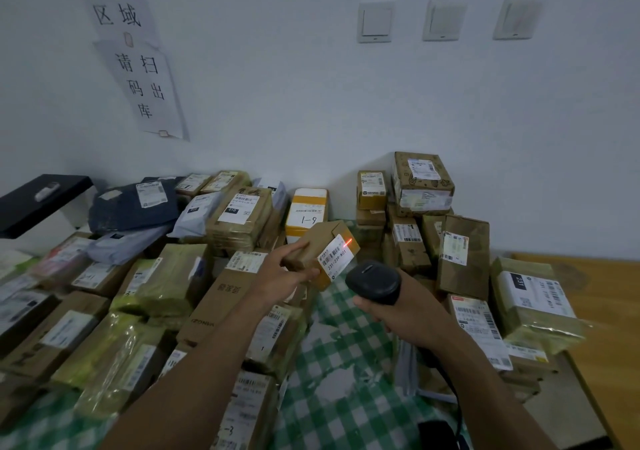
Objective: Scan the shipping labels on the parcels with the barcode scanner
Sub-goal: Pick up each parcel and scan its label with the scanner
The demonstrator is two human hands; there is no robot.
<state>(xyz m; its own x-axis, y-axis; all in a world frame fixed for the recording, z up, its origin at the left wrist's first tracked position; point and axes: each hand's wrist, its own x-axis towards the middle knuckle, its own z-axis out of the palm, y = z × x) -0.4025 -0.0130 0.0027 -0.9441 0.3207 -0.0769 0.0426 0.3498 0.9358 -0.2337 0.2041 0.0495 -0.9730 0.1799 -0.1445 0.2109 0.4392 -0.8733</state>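
Observation:
My left hand (282,271) holds a small brown cardboard parcel (317,241) up above the table, its white shipping label (337,257) turned toward me. A short red scan line glows on the label's upper right corner. My right hand (401,314) grips a black barcode scanner (374,281) just below and right of the parcel, its head pointed at the label. The scanner's black cable runs down past my right forearm.
Several labelled parcels are heaped on the left (156,287), at the back (239,212) and stacked on the right (464,259). A green checked cloth (343,363) covers the table between the piles. A black tray (38,203) stands at far left. Bare wooden tabletop (606,297) shows at right.

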